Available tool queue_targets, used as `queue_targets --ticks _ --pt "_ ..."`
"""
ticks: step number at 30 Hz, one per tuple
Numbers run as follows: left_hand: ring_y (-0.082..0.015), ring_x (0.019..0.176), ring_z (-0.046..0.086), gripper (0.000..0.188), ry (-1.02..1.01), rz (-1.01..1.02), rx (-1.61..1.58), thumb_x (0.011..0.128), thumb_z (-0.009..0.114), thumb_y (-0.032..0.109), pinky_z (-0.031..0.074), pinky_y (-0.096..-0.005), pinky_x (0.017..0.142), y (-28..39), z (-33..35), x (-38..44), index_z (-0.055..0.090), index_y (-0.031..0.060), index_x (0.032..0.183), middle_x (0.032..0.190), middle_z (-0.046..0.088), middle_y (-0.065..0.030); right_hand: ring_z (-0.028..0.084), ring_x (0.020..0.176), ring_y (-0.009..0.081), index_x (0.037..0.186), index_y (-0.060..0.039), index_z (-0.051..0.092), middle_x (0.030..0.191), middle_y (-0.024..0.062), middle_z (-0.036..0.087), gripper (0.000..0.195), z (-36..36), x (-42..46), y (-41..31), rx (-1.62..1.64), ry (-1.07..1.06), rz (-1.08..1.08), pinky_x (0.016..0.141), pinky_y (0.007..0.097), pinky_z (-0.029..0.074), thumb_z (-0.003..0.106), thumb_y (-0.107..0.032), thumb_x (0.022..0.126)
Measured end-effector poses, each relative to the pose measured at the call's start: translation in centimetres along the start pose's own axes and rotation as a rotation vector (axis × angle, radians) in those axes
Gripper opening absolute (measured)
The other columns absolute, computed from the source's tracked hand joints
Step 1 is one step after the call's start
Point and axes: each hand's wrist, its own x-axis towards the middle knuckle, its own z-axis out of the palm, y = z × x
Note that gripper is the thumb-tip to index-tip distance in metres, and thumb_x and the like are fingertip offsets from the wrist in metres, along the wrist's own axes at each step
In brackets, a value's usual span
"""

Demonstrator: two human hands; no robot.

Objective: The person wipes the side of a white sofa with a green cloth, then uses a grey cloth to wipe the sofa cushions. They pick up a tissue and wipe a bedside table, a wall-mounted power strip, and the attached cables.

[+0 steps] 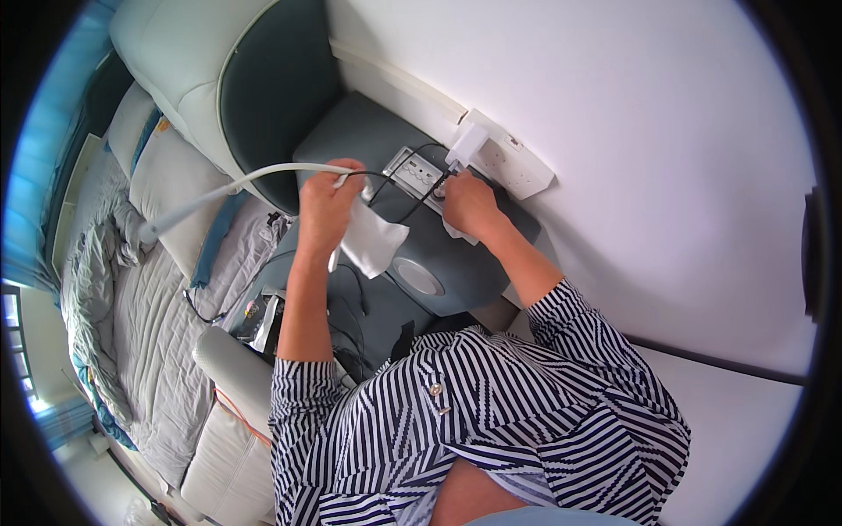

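Note:
My left hand [327, 214] grips the end of a long white bendable arm [263, 172], which curves away to the left to a thicker pale end. A white cloth or wipe [375, 237] hangs from the same hand, and a thin black cable [375, 173] passes by its fingers. My right hand [470, 205] is bent over the near end of a silver socket and button panel [413, 172], its fingertips partly hidden. A piece of white tissue [460, 233] shows under its palm. Just beyond those fingers, a white charger [468, 144] is plugged into the wall socket strip [516, 161].
The panel is set in a dark grey padded bedside unit [368, 125] with a round silver disc [419, 276]. Black cables [355, 322] and small packages [263, 319] lie below. A bed with rumpled grey bedding [151, 329] and pillows [177, 191] is at left.

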Motion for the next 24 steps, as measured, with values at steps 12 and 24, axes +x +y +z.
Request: queue_targets --ticks 12,24 --pt "-0.0017 0.061 0.046 0.015 -0.098 0.073 -0.182 0.088 0.06 0.014 0.035 -0.0183 0.055 3.7 2.1 2.0 0.067 0.0041 0.097 0.075 0.064 0.0021 0.058 0.074 0.0325 0.09 -0.0016 0.064 0.083 0.0156 0.056 0.014 3.2 -5.5 1.7 0.655 0.426 -0.215 0.066 0.0379 0.047 0.052 -0.003 0.083" --pt "-0.0042 0.069 0.05 0.015 -0.148 0.019 -0.336 0.091 0.059 0.014 0.039 -0.0187 0.062 1.5 4.0 3.3 0.066 0.0033 0.099 0.078 0.063 0.0005 0.059 0.072 0.0337 0.086 -0.0031 0.062 0.084 0.0145 0.055 0.009 3.5 -5.5 0.9 0.565 0.463 -0.206 0.064 0.0412 0.051 0.055 -0.006 0.082"
